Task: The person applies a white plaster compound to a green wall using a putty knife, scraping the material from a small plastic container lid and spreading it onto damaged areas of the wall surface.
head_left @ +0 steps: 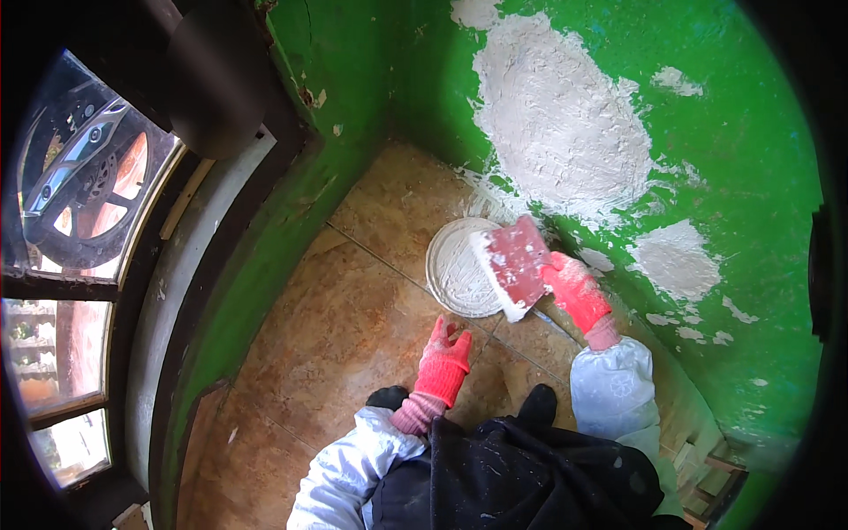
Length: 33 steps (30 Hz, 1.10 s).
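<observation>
My right hand (572, 287), in a red rubber glove, grips a red, flat-bladed plastering trowel (515, 263). White paste coats the trowel's left edge and speckles its face. The blade hangs over the right side of a round bucket (429, 269) holding white plaster (461, 276), hiding part of the rim. My left hand (443, 360), gloved the same way, is just below the bucket with its fingers apart and nothing visible in them. To the right rises a green wall (742, 159) with a large rough patch of white plaster (561, 115) and several smaller patches.
Brown stone-look tiles (309, 309) cover the floor, and my dark shoes stand on them. A thin bluish strip (558, 327) lies beside the bucket. On the left is a dark-framed window (66, 344) with a motorcycle wheel beyond it. A wooden slatted object (711, 486) sits at the lower right.
</observation>
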Motion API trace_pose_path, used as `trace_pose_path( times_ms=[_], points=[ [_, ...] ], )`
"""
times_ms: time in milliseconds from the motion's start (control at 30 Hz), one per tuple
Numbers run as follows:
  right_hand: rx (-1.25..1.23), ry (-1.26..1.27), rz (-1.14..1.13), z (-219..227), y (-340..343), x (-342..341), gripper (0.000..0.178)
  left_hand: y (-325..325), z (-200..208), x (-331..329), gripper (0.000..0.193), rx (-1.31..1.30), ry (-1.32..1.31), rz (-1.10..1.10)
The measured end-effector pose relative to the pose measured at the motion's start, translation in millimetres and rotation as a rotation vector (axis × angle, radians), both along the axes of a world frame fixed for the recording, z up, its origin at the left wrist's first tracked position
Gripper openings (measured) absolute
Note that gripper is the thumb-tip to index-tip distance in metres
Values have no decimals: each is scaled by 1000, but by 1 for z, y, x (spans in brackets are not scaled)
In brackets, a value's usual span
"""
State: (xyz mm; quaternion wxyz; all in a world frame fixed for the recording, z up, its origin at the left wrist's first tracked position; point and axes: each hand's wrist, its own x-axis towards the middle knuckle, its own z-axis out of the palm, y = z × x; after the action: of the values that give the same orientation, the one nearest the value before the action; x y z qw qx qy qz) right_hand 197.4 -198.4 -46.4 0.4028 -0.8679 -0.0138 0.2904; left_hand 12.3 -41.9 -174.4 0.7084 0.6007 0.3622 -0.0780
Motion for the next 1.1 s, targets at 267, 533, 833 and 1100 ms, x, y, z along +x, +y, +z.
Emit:
trace_pose_path(
  times_ms=[267, 533, 833, 1100],
  points=[
    [-27, -9, -73, -1, 5, 3, 26, -16, -17, 18, 56, -3, -165, 179],
    [222, -15, -101, -6, 1, -3, 20, -3, 23, 38, 38, 202, -190, 216],
    [146, -35, -145, -24, -2, -2, 20, 1, 26, 53, 66, 570, -40, 236],
    [152, 105, -224, -26, 10, -6, 20, 16, 30, 67, 67, 642, 0, 173]
  ],
)
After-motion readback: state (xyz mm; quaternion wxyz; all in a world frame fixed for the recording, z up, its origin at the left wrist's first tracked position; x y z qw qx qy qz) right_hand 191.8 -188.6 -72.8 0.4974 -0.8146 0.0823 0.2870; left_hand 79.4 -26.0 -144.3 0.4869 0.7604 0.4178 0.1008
